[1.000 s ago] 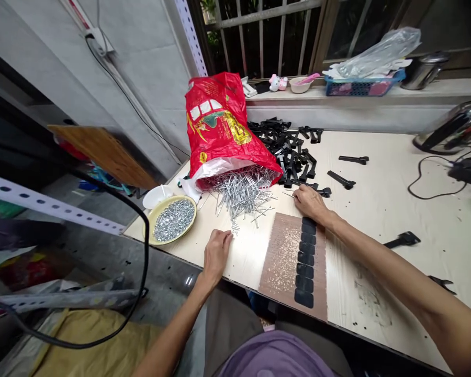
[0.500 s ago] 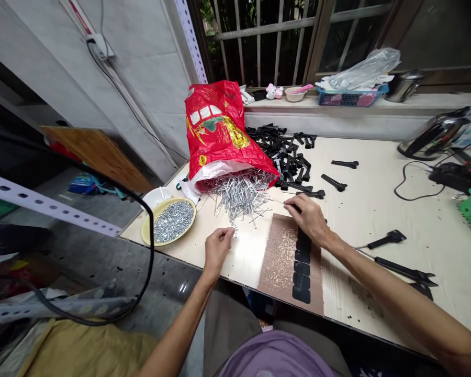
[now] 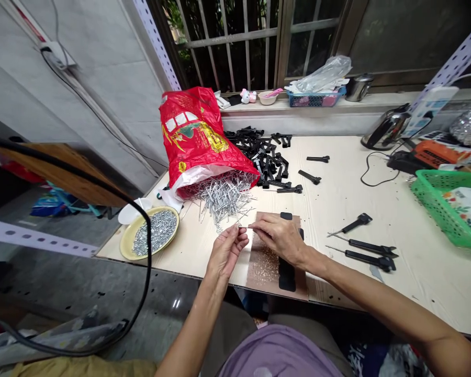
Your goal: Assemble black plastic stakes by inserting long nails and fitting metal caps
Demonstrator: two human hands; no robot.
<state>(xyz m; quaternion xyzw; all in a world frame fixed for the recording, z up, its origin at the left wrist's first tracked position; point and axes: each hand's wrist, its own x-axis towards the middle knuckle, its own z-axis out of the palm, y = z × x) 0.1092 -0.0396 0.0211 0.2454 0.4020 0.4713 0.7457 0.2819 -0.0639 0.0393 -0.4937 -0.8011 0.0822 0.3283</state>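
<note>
My right hand (image 3: 278, 236) pinches a thin metal rod (image 3: 244, 226) that points left toward my other hand. My left hand (image 3: 228, 250) is closed in a pinch at the rod's left end; whatever small piece sits between its fingertips is too small to make out. Just beyond both hands, a pile of thin silvery rods (image 3: 223, 198) spills from a red plastic bag (image 3: 198, 133). Under my right hand lies a brown mat (image 3: 259, 272) with pale crumbs and a row of black pads (image 3: 287, 275). A yellow bowl (image 3: 127, 250) holding small metal pieces (image 3: 157, 230) stands left of my left hand.
Black plastic parts (image 3: 269, 157) are heaped beside the bag. Several black-handled pieces with thin rods (image 3: 371, 248) lie at right, near a green basket (image 3: 435, 209). An electric kettle (image 3: 387, 128) stands at the back right. A black cable (image 3: 148, 272) loops across the left foreground.
My right hand has come left from beside the rod pile, and my left hand has turned palm-up; the two now meet at the rod. The view has shifted right.
</note>
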